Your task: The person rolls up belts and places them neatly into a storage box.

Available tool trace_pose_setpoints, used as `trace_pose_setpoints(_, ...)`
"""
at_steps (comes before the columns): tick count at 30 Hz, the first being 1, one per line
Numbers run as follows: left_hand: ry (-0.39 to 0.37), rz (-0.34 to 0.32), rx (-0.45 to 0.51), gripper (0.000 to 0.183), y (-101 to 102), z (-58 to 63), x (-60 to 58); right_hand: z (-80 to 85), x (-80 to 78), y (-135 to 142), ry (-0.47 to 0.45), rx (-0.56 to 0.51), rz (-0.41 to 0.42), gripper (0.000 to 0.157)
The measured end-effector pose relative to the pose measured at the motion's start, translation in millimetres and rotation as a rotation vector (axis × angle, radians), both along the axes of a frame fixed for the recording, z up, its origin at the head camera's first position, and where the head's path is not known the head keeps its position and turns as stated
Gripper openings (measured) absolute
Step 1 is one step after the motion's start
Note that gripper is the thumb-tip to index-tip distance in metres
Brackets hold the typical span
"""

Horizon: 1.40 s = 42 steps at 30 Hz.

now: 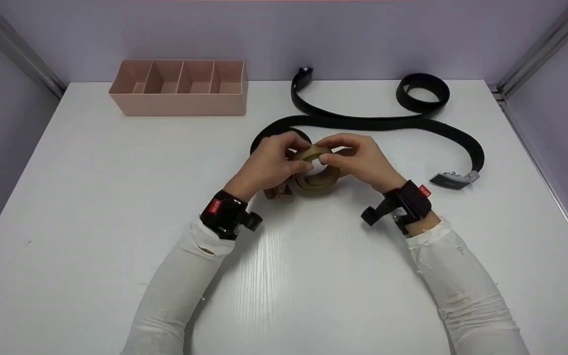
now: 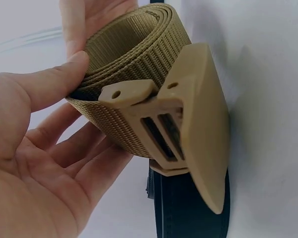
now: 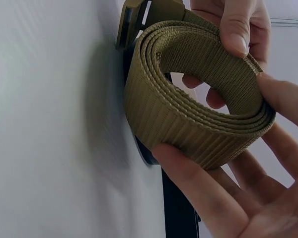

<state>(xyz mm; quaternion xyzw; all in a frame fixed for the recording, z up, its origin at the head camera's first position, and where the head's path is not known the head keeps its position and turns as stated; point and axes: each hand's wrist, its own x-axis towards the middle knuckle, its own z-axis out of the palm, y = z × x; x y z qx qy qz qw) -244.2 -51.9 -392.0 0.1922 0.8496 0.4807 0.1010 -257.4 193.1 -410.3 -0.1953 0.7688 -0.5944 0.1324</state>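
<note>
Both hands hold a tan woven belt [image 1: 316, 185] rolled into a coil of several layers. My left hand [image 1: 274, 160] pinches the coil's left side, its thumb at the upper rim and its other fingers behind the webbing in the left wrist view. From the right, my right hand [image 1: 360, 160] grips the coil, with the thumb at the rim and fingers along the outside [image 3: 198, 193]. The belt's tan plastic buckle [image 2: 203, 129] hangs off the coil beside the left hand.
Two black belts lie behind the hands. One ends in a coil [image 1: 422, 106] at the back right; the other has a silver-and-black buckle [image 1: 454, 180] at the right. A pink box [image 1: 185, 104] with several compartments stands at the back left, on the white table [image 1: 91, 222].
</note>
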Motion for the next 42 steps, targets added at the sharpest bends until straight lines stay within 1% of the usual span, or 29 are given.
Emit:
trace_pose_setpoints(7,-0.009,0.027,0.002,0.034,-0.5,0.5,0.0,-1.3,-0.3,-1.8,0.019,-0.031,-0.034,0.036)
trace_pose_setpoints(11,0.006,0.046,0.035,0.035,-1.6,0.8,0.2,-1.9,-0.7,-2.7,0.026,-0.063,-0.062,0.036)
trace_pose_setpoints(15,0.006,0.071,0.067,0.036,-2.5,2.0,0.2,-1.3,-0.6,-3.2,0.036,-0.106,-0.090,0.036)
trace_pose_setpoints(20,-0.010,0.103,0.128,0.036,-1.1,4.0,-0.6,-0.8,-1.8,-2.6,-0.009,-0.192,-0.136,0.035)
trace_pose_setpoints(23,0.010,0.109,0.144,0.034,-0.5,4.4,-0.9,-1.0,-2.5,-2.4,-0.039,-0.222,-0.142,0.035)
trace_pose_setpoints(28,0.060,0.098,0.127,0.032,-0.8,3.8,-0.1,0.7,-2.9,-0.8,-0.050,-0.210,-0.114,0.036)
trace_pose_setpoints(32,0.094,0.074,0.087,0.031,-1.0,2.7,0.0,2.5,-2.2,0.9,-0.026,-0.145,-0.070,0.037)
trace_pose_setpoints(35,0.098,0.035,0.048,0.030,-0.4,1.0,-0.2,3.3,-0.7,1.6,0.000,-0.071,-0.032,0.037)
trace_pose_setpoints(37,0.088,0.017,0.028,0.029,-0.1,0.0,-0.2,3.4,0.0,1.4,0.008,-0.041,-0.014,0.036)
trace_pose_setpoints(39,0.075,0.010,0.017,0.029,0.1,-0.7,-0.4,3.2,0.4,0.7,0.011,-0.028,-0.009,0.036)
trace_pose_setpoints(42,0.069,0.016,0.018,0.030,-0.2,-0.7,-0.6,3.0,0.5,-0.8,0.015,-0.041,-0.018,0.036)
